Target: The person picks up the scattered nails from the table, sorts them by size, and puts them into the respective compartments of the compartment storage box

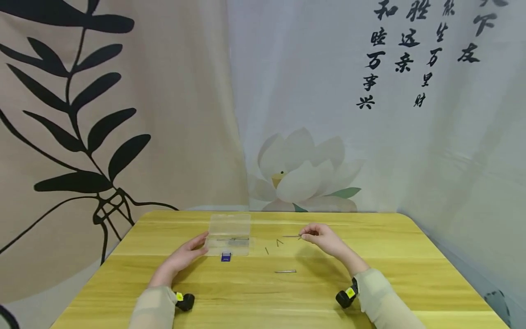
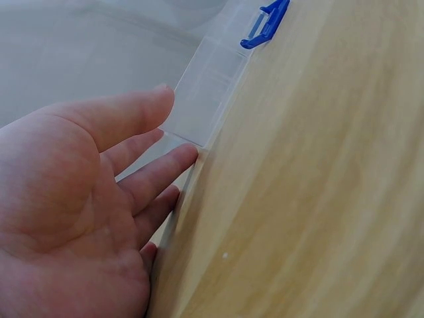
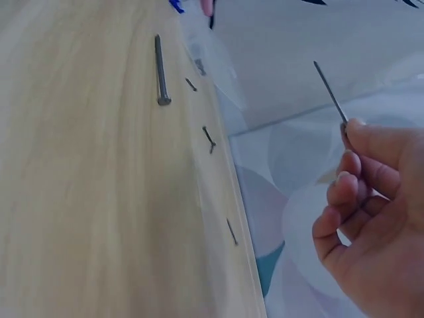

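My right hand (image 1: 324, 238) pinches a thin grey nail (image 3: 329, 91) by its head end between thumb and forefinger, point aimed left toward the box. The nail is raised over the table in the right wrist view. My left hand (image 1: 186, 255) is at the left side of a clear plastic box (image 2: 205, 93), fingers loosely extended and fingertips right at its edge. The box's lid (image 1: 230, 224) stands open at the back, and a blue latch (image 1: 226, 257) is on its front. Inside the box lie a few nails (image 1: 233, 239).
A thick, long nail (image 1: 285, 271) lies on the wooden table (image 1: 230, 297) in front of the hands. Between box and right hand are several small nails (image 1: 266, 250). A printed curtain (image 1: 197, 114) hangs behind the table's far edge.
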Available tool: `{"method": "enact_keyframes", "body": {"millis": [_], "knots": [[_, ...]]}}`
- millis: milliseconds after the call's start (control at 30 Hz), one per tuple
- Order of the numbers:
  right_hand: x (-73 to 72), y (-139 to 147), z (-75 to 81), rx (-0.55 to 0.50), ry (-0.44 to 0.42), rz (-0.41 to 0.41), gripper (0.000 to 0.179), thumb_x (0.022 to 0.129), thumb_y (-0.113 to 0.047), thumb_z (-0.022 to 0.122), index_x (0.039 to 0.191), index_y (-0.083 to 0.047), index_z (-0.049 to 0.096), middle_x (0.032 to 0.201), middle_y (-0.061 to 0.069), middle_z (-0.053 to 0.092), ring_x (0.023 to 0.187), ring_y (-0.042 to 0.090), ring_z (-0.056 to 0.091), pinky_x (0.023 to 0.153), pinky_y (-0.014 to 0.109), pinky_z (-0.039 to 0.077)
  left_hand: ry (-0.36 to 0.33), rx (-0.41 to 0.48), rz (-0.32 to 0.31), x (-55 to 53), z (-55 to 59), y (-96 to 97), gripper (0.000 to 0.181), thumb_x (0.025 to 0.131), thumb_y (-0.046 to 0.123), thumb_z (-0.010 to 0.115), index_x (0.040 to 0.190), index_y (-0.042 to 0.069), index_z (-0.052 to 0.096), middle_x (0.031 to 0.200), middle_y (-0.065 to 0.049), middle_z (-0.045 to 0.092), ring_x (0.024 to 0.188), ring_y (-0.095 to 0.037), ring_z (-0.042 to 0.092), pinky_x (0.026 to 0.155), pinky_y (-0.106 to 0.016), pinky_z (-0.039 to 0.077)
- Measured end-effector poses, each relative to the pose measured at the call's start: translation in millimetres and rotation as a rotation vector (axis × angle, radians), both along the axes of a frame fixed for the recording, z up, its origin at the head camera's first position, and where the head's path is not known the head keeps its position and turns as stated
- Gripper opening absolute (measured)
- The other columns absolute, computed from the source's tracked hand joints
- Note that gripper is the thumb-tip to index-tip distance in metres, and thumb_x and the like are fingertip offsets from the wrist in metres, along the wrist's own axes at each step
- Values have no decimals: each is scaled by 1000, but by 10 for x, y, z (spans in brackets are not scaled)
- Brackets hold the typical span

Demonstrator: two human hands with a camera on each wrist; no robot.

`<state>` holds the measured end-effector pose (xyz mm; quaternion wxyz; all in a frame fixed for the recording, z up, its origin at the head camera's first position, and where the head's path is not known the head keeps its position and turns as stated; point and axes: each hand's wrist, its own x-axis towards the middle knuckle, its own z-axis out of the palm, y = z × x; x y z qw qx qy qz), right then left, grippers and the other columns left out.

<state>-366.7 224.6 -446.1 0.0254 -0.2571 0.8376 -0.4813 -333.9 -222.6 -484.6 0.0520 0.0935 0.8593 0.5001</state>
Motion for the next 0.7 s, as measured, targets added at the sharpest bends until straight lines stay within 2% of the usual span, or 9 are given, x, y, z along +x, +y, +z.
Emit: {"method": "enact_keyframes", "body": {"millis": [300,533,700], "knots": [[-113,-396,-12,-9,18,77,19,99,-14,57,108,0,66,104,7,62,86,17,54,77,43,50,4,29,5,2,-50,8,60,100,19,54,152,5,28,151,-27,30,139,-45,25,110,-61,20],[-209,-801,-75,-27,28,78,16,99,-12,57,105,-2,68,97,4,59,76,16,47,63,28,42,13,28,11,-20,-38,12,59,100,19,55,152,6,30,151,-27,31,139,-44,26,110,-61,19],[-278,-1089,-94,-9,14,75,15,98,-14,58,103,-5,69,92,2,60,73,13,48,60,26,42,18,25,8,-25,-39,-5,59,100,18,55,152,5,30,151,-27,30,138,-45,26,110,-60,21]]}}
